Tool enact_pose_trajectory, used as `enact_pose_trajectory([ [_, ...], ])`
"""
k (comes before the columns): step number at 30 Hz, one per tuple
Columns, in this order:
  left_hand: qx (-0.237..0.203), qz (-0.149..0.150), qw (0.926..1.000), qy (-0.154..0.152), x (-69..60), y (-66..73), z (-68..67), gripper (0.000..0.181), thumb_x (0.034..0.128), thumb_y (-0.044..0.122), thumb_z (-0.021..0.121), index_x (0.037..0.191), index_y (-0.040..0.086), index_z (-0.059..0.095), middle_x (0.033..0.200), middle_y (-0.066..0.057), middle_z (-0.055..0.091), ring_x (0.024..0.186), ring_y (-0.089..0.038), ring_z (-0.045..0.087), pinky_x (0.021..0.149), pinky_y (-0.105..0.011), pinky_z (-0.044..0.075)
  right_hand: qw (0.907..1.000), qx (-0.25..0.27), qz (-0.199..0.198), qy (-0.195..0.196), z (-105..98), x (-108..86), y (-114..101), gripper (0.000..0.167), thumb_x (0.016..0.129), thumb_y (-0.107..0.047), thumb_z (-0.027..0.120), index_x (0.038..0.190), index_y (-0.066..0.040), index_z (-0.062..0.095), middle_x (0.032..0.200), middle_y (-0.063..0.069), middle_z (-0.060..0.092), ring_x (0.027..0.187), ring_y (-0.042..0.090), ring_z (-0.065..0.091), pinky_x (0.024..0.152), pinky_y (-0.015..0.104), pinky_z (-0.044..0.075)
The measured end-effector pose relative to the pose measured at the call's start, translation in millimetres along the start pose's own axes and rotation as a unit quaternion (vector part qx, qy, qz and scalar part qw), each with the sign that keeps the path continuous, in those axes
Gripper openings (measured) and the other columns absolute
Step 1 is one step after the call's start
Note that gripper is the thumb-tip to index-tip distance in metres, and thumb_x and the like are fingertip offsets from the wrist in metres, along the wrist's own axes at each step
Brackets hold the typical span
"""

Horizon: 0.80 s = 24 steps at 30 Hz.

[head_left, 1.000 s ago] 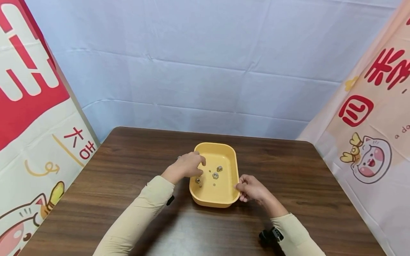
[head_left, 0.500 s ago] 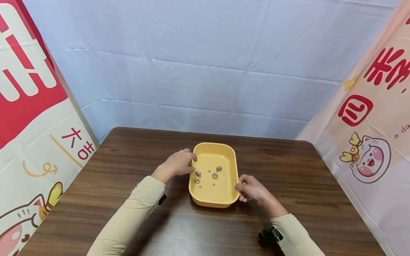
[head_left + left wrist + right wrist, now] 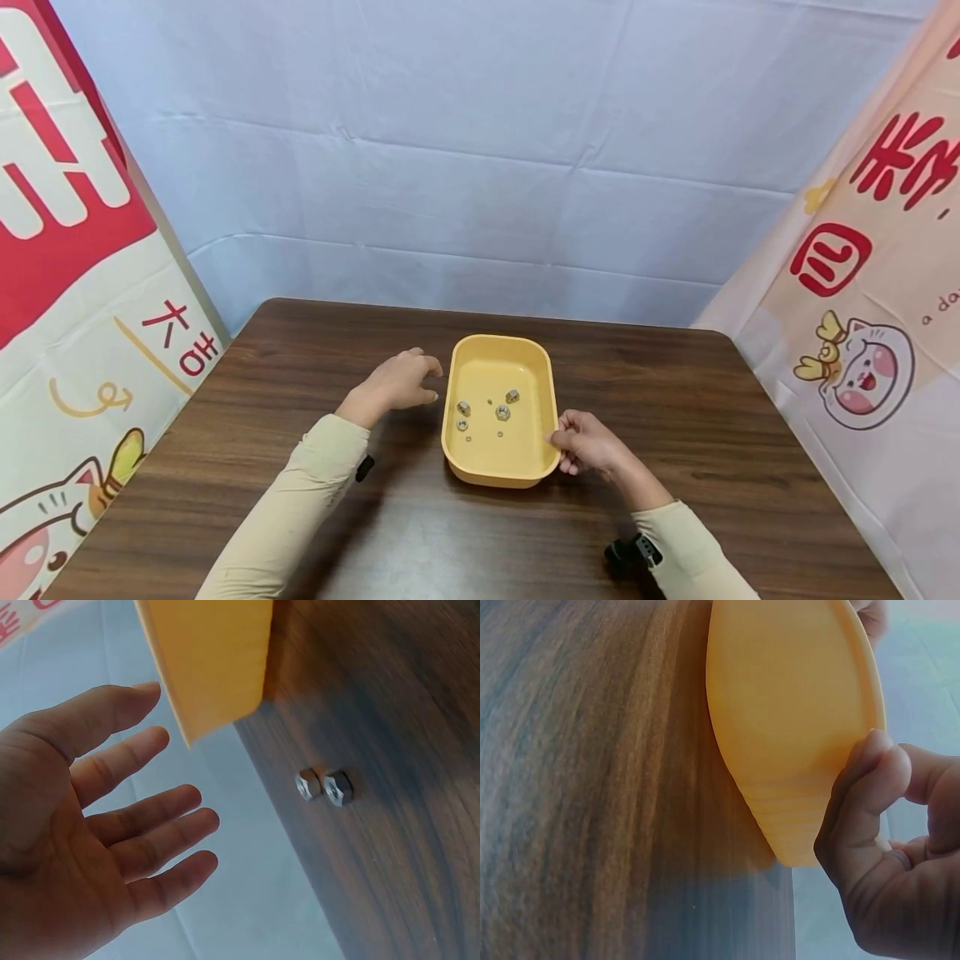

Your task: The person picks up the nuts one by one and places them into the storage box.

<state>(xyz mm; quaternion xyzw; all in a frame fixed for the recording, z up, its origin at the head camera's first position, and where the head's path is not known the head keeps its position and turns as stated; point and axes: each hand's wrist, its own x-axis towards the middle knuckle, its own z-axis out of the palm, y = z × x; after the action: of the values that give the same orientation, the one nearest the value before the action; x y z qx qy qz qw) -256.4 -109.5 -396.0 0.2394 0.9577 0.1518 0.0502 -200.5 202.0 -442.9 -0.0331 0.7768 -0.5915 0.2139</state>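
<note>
A yellow rectangular tray (image 3: 498, 467) stands on the table with several metal nuts of different sizes inside, among them a larger hex nut (image 3: 502, 412) and some tiny ones. The right hand (image 3: 588, 442) pinches the tray's near right rim, its thumb over the inside. In the right wrist view its curled fingers (image 3: 870, 795) lie against the outer wall. Just left of the tray hovers the left hand (image 3: 393, 381), holding nothing, fingers spread in the left wrist view. Two more hex nuts (image 3: 324, 786) lie side by side on the table there; the head view hides them behind the left hand.
The brown wooden table (image 3: 675, 400) extends on both sides of the tray. Behind it hangs a pale blue cloth (image 3: 480, 167). Printed banners (image 3: 862, 333) stand at both sides. A dark camera (image 3: 630, 554) is strapped at the right wrist.
The left hand has drawn back leftward from over the tray to beside it, and one more nut shows inside near the left wall. The right hand keeps its hold on the rim.
</note>
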Motion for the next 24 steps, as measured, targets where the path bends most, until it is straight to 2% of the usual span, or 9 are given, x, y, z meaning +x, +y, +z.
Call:
enact_pose_trajectory([
  [10,0.004,-0.017,0.9999,-0.002,-5.2,-16.1,5.0,0.035,0.0805,0.02,0.073,0.112,0.008,0.064,0.106,-0.009,0.056,0.085,-0.021,0.055,0.073,-0.037,0.048,1.0,0.0,0.001,0.003,1,-0.5,0,0.012,0.084,-0.002,0.053,0.084,0.001,0.042,0.056,0.007,0.055,0.042,0.01,0.05,0.038,0.021,0.042],
  [19,0.006,-0.029,0.9995,-0.011,-8.0,-32.7,10.4,0.039,0.0791,0.018,0.074,0.115,0.006,0.064,0.105,-0.01,0.058,0.096,-0.027,0.055,0.078,-0.04,0.048,1.0,0.005,0.003,0.001,2,-2.0,0,0.011,0.083,-0.001,0.052,0.083,0.001,0.042,0.055,0.006,0.054,0.043,0.01,0.05,0.039,0.021,0.042],
  [24,0.0,-0.032,0.9994,-0.015,-7.5,-39.2,11.9,0.036,0.0784,0.019,0.075,0.11,0.005,0.065,0.101,-0.009,0.058,0.092,-0.025,0.055,0.077,-0.04,0.047,1.0,0.004,0.005,0.006,1,-2.4,-2,0.012,0.084,-0.001,0.053,0.082,0.0,0.041,0.055,0.006,0.054,0.042,0.01,0.049,0.038,0.02,0.042],
])
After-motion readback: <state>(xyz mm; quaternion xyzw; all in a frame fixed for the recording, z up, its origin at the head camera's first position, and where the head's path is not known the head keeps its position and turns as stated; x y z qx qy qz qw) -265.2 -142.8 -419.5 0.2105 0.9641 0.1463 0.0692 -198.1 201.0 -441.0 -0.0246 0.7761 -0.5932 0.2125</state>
